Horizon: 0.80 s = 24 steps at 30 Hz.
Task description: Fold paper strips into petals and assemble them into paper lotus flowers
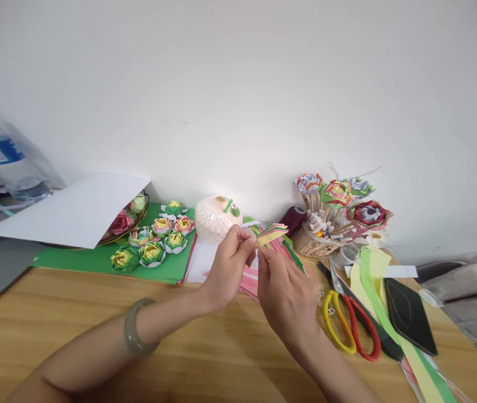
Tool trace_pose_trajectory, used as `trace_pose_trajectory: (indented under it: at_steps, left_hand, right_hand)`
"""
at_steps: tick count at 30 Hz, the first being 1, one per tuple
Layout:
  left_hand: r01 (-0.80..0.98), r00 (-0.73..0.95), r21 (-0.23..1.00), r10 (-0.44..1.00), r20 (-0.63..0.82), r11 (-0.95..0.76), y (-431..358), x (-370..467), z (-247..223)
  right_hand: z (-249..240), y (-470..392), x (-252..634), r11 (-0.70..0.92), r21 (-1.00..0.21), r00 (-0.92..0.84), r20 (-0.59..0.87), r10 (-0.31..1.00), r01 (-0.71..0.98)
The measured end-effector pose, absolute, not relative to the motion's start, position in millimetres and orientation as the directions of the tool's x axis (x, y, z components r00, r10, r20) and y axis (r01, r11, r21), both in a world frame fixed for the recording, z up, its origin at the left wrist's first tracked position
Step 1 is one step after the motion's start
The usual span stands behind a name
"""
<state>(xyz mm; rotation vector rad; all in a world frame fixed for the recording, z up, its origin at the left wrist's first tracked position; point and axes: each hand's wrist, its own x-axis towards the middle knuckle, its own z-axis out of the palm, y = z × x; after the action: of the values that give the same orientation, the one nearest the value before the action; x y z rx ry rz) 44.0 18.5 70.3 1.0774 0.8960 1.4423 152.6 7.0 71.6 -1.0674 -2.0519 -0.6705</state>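
Note:
My left hand (230, 268) and my right hand (286, 294) meet in the middle, above the front of the wooden table. Between their pinched fingertips is a small bundle of folded paper strips (272, 235), yellow, green and pink, fanning out to the upper right. Both hands grip its narrow lower end, which the fingers partly hide. Behind and below them lie pink paper pieces (250, 281) and a white woven ball-shaped object (213, 218).
Several paper flowers (152, 253) sit on green sheets (79, 260) at left, beside a white sheet (74, 207) and a bottle (1, 154). To the right are a flower basket (311, 242), scissors (353, 324), paper strips (372, 280) and a black tablet (408, 316).

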Motion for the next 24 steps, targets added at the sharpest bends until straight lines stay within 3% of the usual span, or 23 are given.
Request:
trace_pose_trajectory:
  at_steps: [4, 7, 10, 14, 17, 21, 24]
  left_hand:
    - [-0.333, -0.096, 0.926, 0.983, 0.154, -0.177, 18.6, 44.7, 67.3]
    - [-0.39, -0.103, 0.897, 0.978, 0.183, -0.209, 18.1, 42.8, 68.6]
    - [-0.47, -0.034, 0.865, 0.983, 0.179, -0.174, 16.9, 38.7, 74.3]
    - [-0.552, 0.139, 0.833, 0.982, 0.127, -0.029, 16.7, 31.1, 85.2]
    - [-0.563, 0.365, 0.811, 0.928, 0.074, 0.157, 19.5, 25.7, 89.4]
    - [-0.488, 0.652, 0.757, 0.758, -0.014, 0.434, 25.2, 21.2, 83.2]
    - [-0.424, 0.736, 0.74, 0.675, -0.056, 0.523, 27.7, 19.7, 76.6]
  right_hand:
    - [73.2, 7.0, 147.4, 0.499, 0.016, -0.336, 0.757, 0.56, 0.867]
    - [79.7, 9.0, 149.5, 0.532, -0.244, -0.272, 0.648, 0.712, 0.811]
    - [87.4, 11.3, 156.7, 0.546, -0.539, -0.285, 0.493, 0.822, 0.641]
    - [91.8, 13.7, 168.8, 0.483, -0.766, -0.308, 0.379, 0.873, 0.425]
    - [94.2, 16.0, 179.6, 0.491, -0.78, -0.349, 0.369, 0.862, 0.388]
    - [102.3, 21.9, 193.2, 0.634, -0.643, -0.525, 0.393, 0.755, 0.43]
    - [109.3, 27.2, 198.3, 0.711, -0.562, -0.628, 0.385, 0.676, 0.422]
